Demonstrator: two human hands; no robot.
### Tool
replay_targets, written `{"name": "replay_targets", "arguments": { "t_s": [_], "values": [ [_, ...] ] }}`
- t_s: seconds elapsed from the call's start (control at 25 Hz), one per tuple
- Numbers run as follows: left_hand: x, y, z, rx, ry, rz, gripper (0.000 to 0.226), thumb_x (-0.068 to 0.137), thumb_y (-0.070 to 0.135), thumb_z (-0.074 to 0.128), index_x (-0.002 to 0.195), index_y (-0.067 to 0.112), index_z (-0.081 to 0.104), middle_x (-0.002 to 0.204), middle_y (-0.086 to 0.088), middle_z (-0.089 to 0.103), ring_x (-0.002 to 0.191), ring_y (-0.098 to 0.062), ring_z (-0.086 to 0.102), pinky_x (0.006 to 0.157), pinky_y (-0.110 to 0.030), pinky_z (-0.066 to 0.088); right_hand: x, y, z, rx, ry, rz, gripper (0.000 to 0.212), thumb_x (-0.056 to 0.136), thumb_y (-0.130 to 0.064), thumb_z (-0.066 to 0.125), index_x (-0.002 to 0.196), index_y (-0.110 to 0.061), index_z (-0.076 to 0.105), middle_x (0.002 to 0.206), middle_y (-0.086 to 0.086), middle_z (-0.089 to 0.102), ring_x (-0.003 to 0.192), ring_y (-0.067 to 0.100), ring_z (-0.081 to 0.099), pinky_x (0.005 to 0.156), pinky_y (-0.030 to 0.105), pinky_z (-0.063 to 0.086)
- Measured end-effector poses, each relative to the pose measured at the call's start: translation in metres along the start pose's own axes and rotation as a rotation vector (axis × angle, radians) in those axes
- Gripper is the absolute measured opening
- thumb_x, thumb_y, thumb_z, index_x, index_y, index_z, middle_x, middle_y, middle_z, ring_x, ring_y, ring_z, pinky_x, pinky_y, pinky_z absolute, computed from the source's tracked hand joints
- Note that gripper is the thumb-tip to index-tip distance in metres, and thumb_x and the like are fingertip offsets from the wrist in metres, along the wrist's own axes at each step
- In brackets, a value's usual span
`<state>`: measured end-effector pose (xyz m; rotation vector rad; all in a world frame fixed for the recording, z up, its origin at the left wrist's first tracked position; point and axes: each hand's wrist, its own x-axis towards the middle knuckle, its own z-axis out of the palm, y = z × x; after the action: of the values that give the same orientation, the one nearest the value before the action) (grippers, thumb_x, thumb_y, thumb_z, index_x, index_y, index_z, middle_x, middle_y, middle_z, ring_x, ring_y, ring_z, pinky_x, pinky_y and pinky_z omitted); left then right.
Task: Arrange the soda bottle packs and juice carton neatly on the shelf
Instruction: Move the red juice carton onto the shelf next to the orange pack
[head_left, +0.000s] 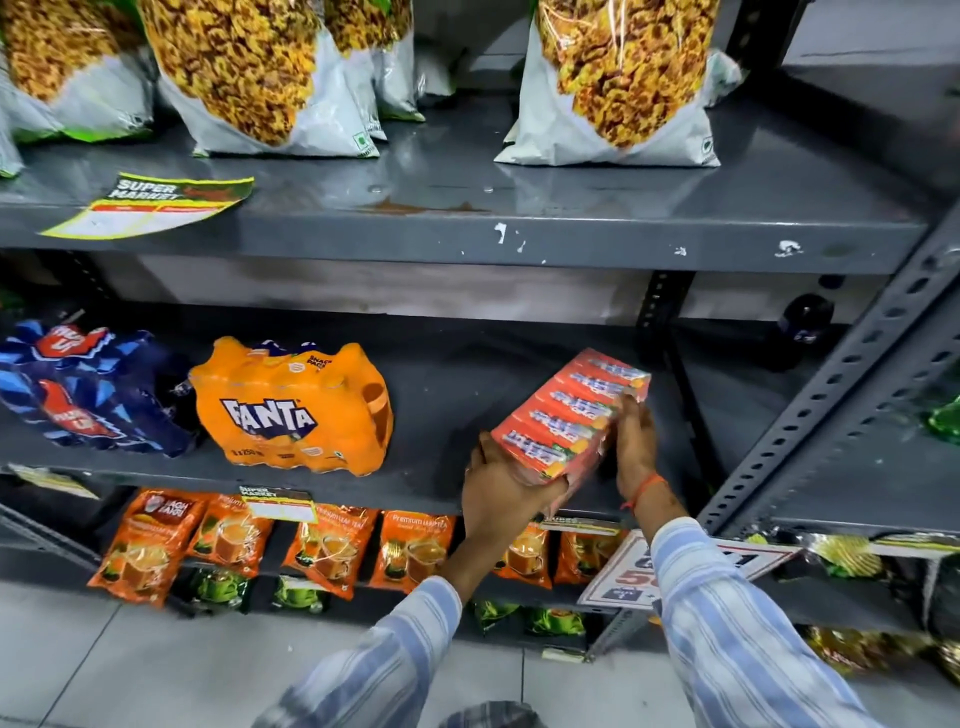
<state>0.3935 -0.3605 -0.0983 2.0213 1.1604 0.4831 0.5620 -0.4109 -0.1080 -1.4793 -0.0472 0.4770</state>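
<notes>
On the middle grey shelf (447, 395) an orange Fanta bottle pack (291, 410) stands upright. To its left lies a dark blue Thums Up bottle pack (88, 389), tipped on its side. Right of the Fanta pack, a red-orange pack of juice cartons (566, 415) rests tilted on the shelf. My left hand (498, 488) grips its near lower end. My right hand (634, 441) presses on its right side. Both hands hold the carton pack.
Snack bags (249, 78) stand on the upper shelf. Orange tea pouches (322, 545) fill the lower shelf. A slotted metal upright (841, 395) runs diagonally on the right. A dark bottle (805, 322) sits far back right. Price tags hang at the shelf edges.
</notes>
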Motion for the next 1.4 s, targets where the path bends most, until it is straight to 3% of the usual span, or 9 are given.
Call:
{"name": "replay_targets", "arguments": {
  "t_s": [0.16,0.32,0.52,0.72,0.84,1.04,1.16,1.28,1.4],
  "values": [
    [0.014,0.008,-0.014,-0.063,-0.07,-0.161,0.096,0.056,0.084,0.041,0.111,0.006,0.056,0.114,-0.012,0.066,0.107,-0.031,0.059,0.097,-0.04,0.043,0.001,-0.02,0.01,-0.4,-0.034,-0.246,0.059,0.08,-0.04,0.062,0.13,-0.011,0.052,0.142,0.013,0.044,0.132,0.028,0.042,0.116,0.043,0.03],
    [0.019,-0.006,-0.011,0.33,-0.087,-0.065,0.106,0.068,0.074,-0.012,0.123,0.007,0.049,0.123,-0.024,0.052,0.118,-0.041,0.036,0.101,-0.054,0.018,-0.006,-0.035,0.041,-0.64,-0.193,-0.383,0.063,0.089,-0.02,0.056,0.146,-0.011,0.031,0.157,0.014,0.019,0.146,0.027,0.02,0.117,0.026,0.012],
    [0.022,-0.01,-0.035,-0.241,0.018,-0.057,0.035,0.098,0.027,0.033,0.105,0.002,0.055,0.108,-0.017,0.065,0.102,-0.032,0.06,0.087,-0.035,0.043,-0.022,-0.037,0.069,-0.695,-0.241,-0.329,0.063,0.094,-0.022,0.047,0.15,-0.018,0.018,0.161,0.008,0.007,0.139,0.036,0.033,0.114,0.04,0.03],
    [0.004,-0.01,-0.041,-0.253,0.019,-0.026,0.034,0.095,0.027,0.04,0.071,0.009,0.055,0.067,-0.007,0.061,0.061,-0.022,0.057,0.058,-0.027,0.037,-0.052,-0.028,0.076,-0.774,-0.228,-0.251,0.102,0.079,-0.042,0.066,0.149,0.0,0.004,0.152,0.02,0.029,0.132,0.038,0.042,0.109,0.041,0.039],
    [-0.021,-0.006,-0.016,-0.138,-0.033,0.154,0.047,0.083,0.042,0.033,0.079,0.006,0.063,0.071,-0.019,0.068,0.062,-0.034,0.061,0.057,-0.03,0.04,-0.043,-0.046,0.067,-1.091,-0.329,-0.267,0.126,0.062,-0.053,0.077,0.148,0.002,0.004,0.149,0.02,0.034,0.131,0.036,0.044,0.106,0.04,0.041],
    [-0.039,-0.001,0.005,-0.22,-0.321,0.256,0.052,0.085,0.019,0.051,0.136,0.019,0.042,0.129,-0.01,0.061,0.105,-0.021,0.061,0.091,-0.024,0.044,-0.023,-0.089,0.059,-1.438,-0.644,-0.36,0.09,0.056,-0.034,0.079,0.136,-0.023,0.039,0.134,0.008,0.057,0.117,0.03,0.055,0.098,0.032,0.045],
    [-0.021,-0.006,-0.005,-0.252,-0.045,0.097,0.06,0.085,0.009,0.056,0.14,0.013,0.031,0.131,-0.015,0.05,0.113,-0.017,0.045,0.105,-0.039,0.039,-0.023,-0.101,0.058,-1.48,-0.791,-0.307,0.086,0.06,-0.021,0.078,0.136,-0.027,0.039,0.135,0.003,0.056,0.117,0.026,0.056,0.101,0.036,0.047],
    [0.007,-0.021,-0.024,-0.242,0.15,-0.071,0.077,0.084,0.015,0.061,0.144,0.004,0.013,0.15,-0.02,0.025,0.14,-0.034,0.02,0.116,-0.049,0.017,-0.033,-0.11,0.056,-1.512,-0.814,-0.278,0.022,0.071,-0.006,0.068,0.079,-0.022,0.055,0.095,0.003,0.064,0.088,0.022,0.057,0.073,0.024,0.049],
    [0.018,-0.03,-0.035,-0.252,0.107,-0.062,0.081,0.087,0.021,0.059,0.145,0.004,0.006,0.156,-0.017,0.014,0.144,-0.032,0.012,0.117,-0.044,0.012,-0.035,-0.112,0.061,-1.645,-0.843,-0.269,0.03,0.082,-0.002,0.058,0.065,-0.021,0.042,0.098,0.002,0.052,0.087,0.02,0.046,0.069,0.024,0.042]
  ]
}}
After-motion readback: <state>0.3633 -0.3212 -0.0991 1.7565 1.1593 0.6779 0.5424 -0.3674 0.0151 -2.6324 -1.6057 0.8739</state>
